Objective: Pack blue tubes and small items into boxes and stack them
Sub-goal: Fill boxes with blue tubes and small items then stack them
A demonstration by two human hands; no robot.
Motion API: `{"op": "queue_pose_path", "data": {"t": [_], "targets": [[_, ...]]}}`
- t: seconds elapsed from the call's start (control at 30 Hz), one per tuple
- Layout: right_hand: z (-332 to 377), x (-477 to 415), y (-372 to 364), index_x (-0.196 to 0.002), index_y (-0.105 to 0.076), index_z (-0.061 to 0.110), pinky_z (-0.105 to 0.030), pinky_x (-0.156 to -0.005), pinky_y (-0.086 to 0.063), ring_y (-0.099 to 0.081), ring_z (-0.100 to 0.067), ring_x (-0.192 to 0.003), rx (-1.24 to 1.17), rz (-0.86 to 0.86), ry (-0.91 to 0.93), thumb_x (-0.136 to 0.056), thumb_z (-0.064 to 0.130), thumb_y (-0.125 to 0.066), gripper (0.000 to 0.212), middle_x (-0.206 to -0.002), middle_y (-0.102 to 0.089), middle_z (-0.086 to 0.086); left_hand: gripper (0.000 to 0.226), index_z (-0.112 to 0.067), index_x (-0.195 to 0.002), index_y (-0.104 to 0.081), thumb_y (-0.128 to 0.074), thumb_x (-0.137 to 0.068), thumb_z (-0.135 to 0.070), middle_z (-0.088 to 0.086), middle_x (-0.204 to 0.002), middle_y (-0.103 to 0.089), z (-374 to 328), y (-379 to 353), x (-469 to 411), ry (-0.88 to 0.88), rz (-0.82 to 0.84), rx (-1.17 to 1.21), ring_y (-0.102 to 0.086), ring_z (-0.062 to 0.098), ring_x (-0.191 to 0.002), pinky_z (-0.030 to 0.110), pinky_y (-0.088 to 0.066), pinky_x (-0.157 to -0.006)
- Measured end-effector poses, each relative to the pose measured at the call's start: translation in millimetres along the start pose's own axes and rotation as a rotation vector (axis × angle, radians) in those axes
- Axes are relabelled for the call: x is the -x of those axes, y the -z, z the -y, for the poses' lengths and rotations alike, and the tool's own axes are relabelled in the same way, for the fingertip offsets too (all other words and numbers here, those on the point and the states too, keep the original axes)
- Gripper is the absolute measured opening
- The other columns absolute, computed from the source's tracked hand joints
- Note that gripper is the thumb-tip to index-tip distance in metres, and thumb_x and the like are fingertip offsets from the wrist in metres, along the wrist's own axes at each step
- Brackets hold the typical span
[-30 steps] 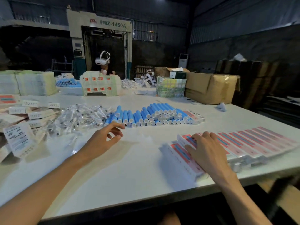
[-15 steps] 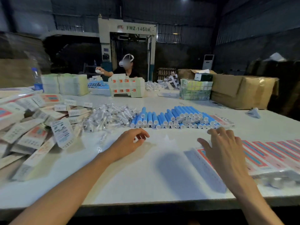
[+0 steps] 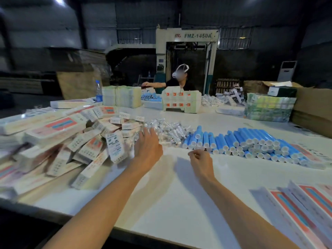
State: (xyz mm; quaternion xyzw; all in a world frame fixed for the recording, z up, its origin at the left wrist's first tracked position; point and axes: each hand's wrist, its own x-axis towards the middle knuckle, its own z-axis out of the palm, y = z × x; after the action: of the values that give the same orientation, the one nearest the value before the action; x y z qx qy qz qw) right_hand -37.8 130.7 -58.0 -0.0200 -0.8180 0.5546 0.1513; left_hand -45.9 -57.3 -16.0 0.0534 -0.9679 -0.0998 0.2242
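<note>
This looks like the gathering step. The left hand (image 3: 147, 148) reaches, fingers straight and apart, to the near edge of the clear packets (image 3: 168, 129) at mid-tabletop (image 3: 170, 194). The right hand (image 3: 202, 159) hovers just short of the blue tubes (image 3: 251, 142), fingers curled in with nothing visible in them. Boxes (image 3: 59, 141) lie heaped along the left edge. Next, I reckon, each hand must pick one piece free without dragging its neighbours.

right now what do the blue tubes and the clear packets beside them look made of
Blue tubes: likely plastic, glossy blue with soft highlights; white caps look matte. Clear packets: thin transparent plastic film, judging by crinkles and glints; contents too small to tell.
</note>
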Motion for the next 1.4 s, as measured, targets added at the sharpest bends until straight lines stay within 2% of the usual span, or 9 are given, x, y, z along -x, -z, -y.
{"op": "queue_pose_path", "data": {"t": [0.17, 0.37, 0.57, 0.77, 0.9, 1.03, 1.17, 1.27, 1.4], "targets": [[-7, 0, -3, -0.091, -0.072, 0.015, -0.044, -0.078, -0.056, -0.068, -0.026, -0.084, 0.035, 0.065, 0.042, -0.097, 0.016, -0.053, 0.020, -0.090, -0.073, 0.000, 0.072, -0.005, -0.157, -0.027, -0.057, -0.105, -0.045, 0.026, -0.162, -0.032, 53, 34, -29, 0.371, 0.056, -0.212, -0.033, 0.043, -0.147, 0.051, -0.032, -0.120], [-8, -1, -2, -0.091, -0.071, 0.013, -0.043, -0.076, -0.055, -0.067, -0.028, -0.081, 0.014, 0.067, 0.046, -0.096, 0.012, -0.053, 0.019, -0.082, -0.070, -0.004, 0.098, -0.004, -0.167, -0.001, -0.052, -0.104, -0.061, 0.021, -0.163, -0.040, 93, 26, -37, 0.500, 0.248, -0.156, -0.044, 0.045, -0.145, 0.054, -0.040, -0.113], [-10, -4, -1, -0.095, -0.070, 0.015, -0.037, -0.071, -0.052, -0.067, -0.026, -0.081, -0.028, 0.035, 0.038, -0.098, 0.011, -0.053, 0.017, -0.084, -0.070, -0.002, 0.103, -0.001, -0.155, -0.018, -0.084, -0.088, -0.042, 0.026, -0.150, -0.038, 80, 12, -31, 0.451, -0.041, -0.038, -0.050, 0.050, -0.130, 0.050, -0.049, -0.090], [4, -6, 1, -0.119, -0.065, 0.020, -0.031, -0.068, -0.045, -0.065, -0.017, -0.086, 0.060, -0.093, 0.040, -0.102, 0.016, -0.050, 0.023, -0.095, -0.065, 0.007, 0.091, -0.013, -0.146, -0.030, -0.092, -0.081, -0.021, 0.012, -0.130, -0.059, 54, 2, -35, 0.294, -0.200, 0.524, -0.063, 0.034, -0.108, 0.038, -0.044, -0.070], [29, -41, 7, -0.130, -0.057, 0.017, -0.036, -0.077, -0.044, -0.060, -0.025, -0.103, 0.173, -0.145, 0.137, -0.100, 0.016, -0.052, 0.031, -0.112, -0.062, -0.001, 0.087, -0.031, -0.141, -0.033, -0.094, -0.079, -0.022, -0.013, -0.116, -0.065, 38, -10, -29, 0.271, -0.051, 1.023, -0.063, 0.005, -0.101, 0.040, -0.048, -0.092], [38, -103, 17, -0.148, -0.048, 0.015, -0.046, -0.099, -0.045, -0.040, -0.034, -0.131, 0.493, -0.116, 0.205, -0.105, 0.019, -0.049, 0.044, -0.138, -0.048, -0.015, 0.050, -0.029, -0.130, -0.064, -0.077, -0.089, -0.054, -0.002, -0.116, -0.078, 21, -18, -20, 0.323, 0.151, 1.417, -0.073, 0.021, -0.108, 0.050, -0.054, -0.098], [20, -151, 13, -0.148, -0.051, 0.017, -0.048, -0.109, -0.037, -0.036, -0.040, -0.135, 0.750, 0.015, 0.126, -0.110, 0.038, -0.038, 0.045, -0.143, -0.048, -0.023, 0.021, -0.020, -0.105, -0.072, -0.056, -0.109, -0.034, 0.002, -0.078, -0.076, 10, -28, -11, 0.389, 0.129, 1.544, -0.073, 0.023, -0.073, 0.042, -0.059, -0.079], [5, -166, 4, -0.139, -0.059, 0.019, -0.046, -0.108, -0.036, -0.042, -0.038, -0.132, 0.927, 0.110, 0.173, -0.109, 0.045, -0.037, 0.045, -0.138, -0.054, -0.020, 0.026, -0.020, -0.124, -0.067, -0.054, -0.110, -0.036, 0.016, -0.102, -0.080, 11, -35, -9, 0.365, 0.249, 1.510, -0.077, 0.039, -0.092, 0.055, -0.062, -0.090], [1, -168, -8, -0.123, -0.059, 0.012, -0.041, -0.098, -0.040, -0.050, -0.035, -0.119, 1.031, 0.098, 0.247, -0.108, 0.027, -0.040, 0.028, -0.125, -0.065, -0.017, 0.028, -0.019, -0.134, -0.059, -0.050, -0.111, -0.034, 0.026, -0.110, -0.078, 12, -36, -9, 0.309, 0.376, 1.610, -0.078, 0.041, -0.098, 0.048, -0.066, -0.079]]}}
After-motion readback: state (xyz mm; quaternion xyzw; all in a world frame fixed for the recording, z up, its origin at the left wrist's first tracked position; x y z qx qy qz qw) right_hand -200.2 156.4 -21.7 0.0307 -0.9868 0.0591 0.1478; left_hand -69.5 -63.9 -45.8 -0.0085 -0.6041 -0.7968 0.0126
